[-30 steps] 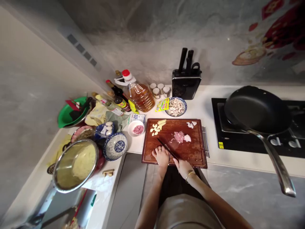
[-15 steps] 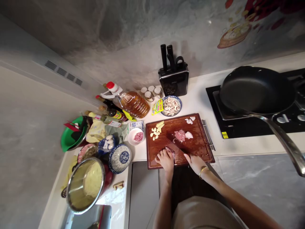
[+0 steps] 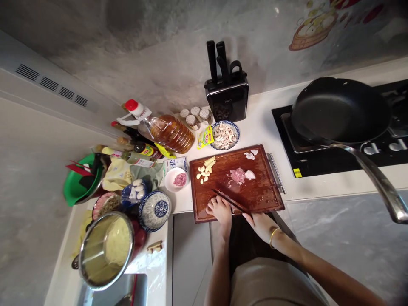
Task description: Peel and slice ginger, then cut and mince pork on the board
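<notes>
On the white counter lies a brown cutting board (image 3: pixel 264 195). My left hand (image 3: pixel 219 209) rests at its near edge, fingers curled down on something I cannot make out. My right hand (image 3: pixel 259 222) grips the handle of a dark knife (image 3: pixel 230 200), whose blade lies slantwise on the board beside my left fingers. A small heap of pink cut meat (image 3: pixel 238 175) with a pale piece next to it sits mid-board. Garlic cloves and ginger slices (image 3: pixel 205 169) lie at the board's far left corner.
A black frying pan (image 3: pixel 339 110) sits on the hob at right, its long handle reaching toward me. Behind the board stand a knife block (image 3: pixel 227 95), a mushroom plate (image 3: pixel 225 135), an oil bottle (image 3: pixel 167 131) and jars. Bowls, a steel basin (image 3: pixel 105 248) and a green bowl (image 3: pixel 81 185) crowd the left.
The view has swung left and up. The knife blade turned from flat, carrying meat, back to slanting beside my left fingers. Both hands stay at the board's near edge.
</notes>
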